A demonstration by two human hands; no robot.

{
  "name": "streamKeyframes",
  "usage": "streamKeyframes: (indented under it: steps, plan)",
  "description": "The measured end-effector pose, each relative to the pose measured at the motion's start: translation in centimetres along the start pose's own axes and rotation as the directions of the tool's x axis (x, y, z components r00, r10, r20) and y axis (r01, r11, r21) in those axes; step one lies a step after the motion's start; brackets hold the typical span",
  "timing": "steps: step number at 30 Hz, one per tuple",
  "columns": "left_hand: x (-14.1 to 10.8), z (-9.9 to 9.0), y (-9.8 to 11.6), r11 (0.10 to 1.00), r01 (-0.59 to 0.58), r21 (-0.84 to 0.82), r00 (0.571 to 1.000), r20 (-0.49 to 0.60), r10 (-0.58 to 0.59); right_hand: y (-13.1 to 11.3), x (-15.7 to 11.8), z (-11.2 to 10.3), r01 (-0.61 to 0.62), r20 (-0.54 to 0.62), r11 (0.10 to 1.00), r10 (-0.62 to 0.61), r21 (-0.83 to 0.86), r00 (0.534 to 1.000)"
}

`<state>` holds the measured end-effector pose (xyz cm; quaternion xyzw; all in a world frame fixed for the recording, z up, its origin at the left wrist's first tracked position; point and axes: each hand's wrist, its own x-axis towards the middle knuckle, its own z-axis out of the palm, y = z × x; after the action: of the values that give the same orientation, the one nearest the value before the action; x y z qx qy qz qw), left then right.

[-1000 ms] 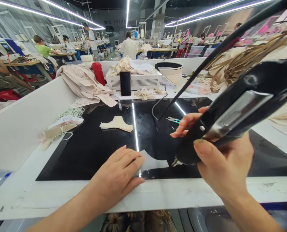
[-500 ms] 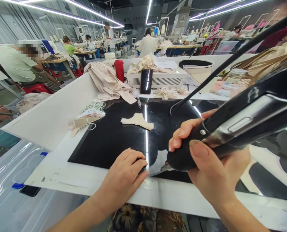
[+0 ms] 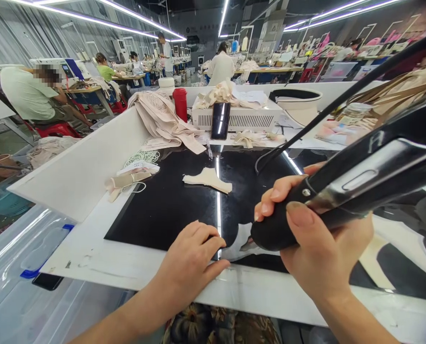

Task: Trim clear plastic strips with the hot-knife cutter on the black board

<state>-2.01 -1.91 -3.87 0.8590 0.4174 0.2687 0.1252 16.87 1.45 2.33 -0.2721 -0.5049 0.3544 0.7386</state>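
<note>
My right hand (image 3: pixel 320 243) is closed around a black hand tool (image 3: pixel 356 177) with a silver panel, held at a slant with a small pointed metal tip at its lower left. The tip is over a pale grey, thin fabric piece (image 3: pixel 239 241) on a glossy black board (image 3: pixel 155 205). My left hand (image 3: pixel 195 253) rests at the board's near edge, thumb and forefinger apart, by the left end of that piece; nothing shows in it. A cream cut piece (image 3: pixel 207 180) lies farther back. More pale cut pieces (image 3: pixel 401 239) lie at right, partly behind my right hand.
A black bent rod or cable (image 3: pixel 306 129) crosses above the board. Behind stand a phone (image 3: pixel 220 122), a white vented box (image 3: pixel 252 119) and a red cup (image 3: pixel 180 105). Cream strips (image 3: pixel 166 119) and cord (image 3: pixel 144 156) lie left, inside a white side panel (image 3: pixel 80 167). People work farther back.
My left hand has shifted slightly right along the board's edge, its thumb reaching farther out. The whole view has shifted a little; the tool stays in my right hand over the fabric.
</note>
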Motion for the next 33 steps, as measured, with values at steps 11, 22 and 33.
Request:
streamKeyframes:
  steps: [11, 22, 33]
  plan:
    - [1.6, -0.9, -2.0, 0.997, 0.031, -0.075, 0.999, 0.032, -0.029, 0.2, -0.1, 0.3, -0.004, -0.005, 1.0, 0.004, 0.026, 1.0]
    - [1.2, -2.0, -2.6, 0.999, 0.026, 0.027, 0.998, 0.062, -0.028, 0.6, -0.1, 1.1, 0.009, -0.042, 0.998, -0.006, 0.065, 0.999]
    - [1.4, -0.8, -1.4, 1.0, -0.012, -0.016, 0.999, 0.03, 0.012, 1.0, 0.2, 1.5, 0.043, -0.027, 0.997, -0.042, 0.061, 0.999]
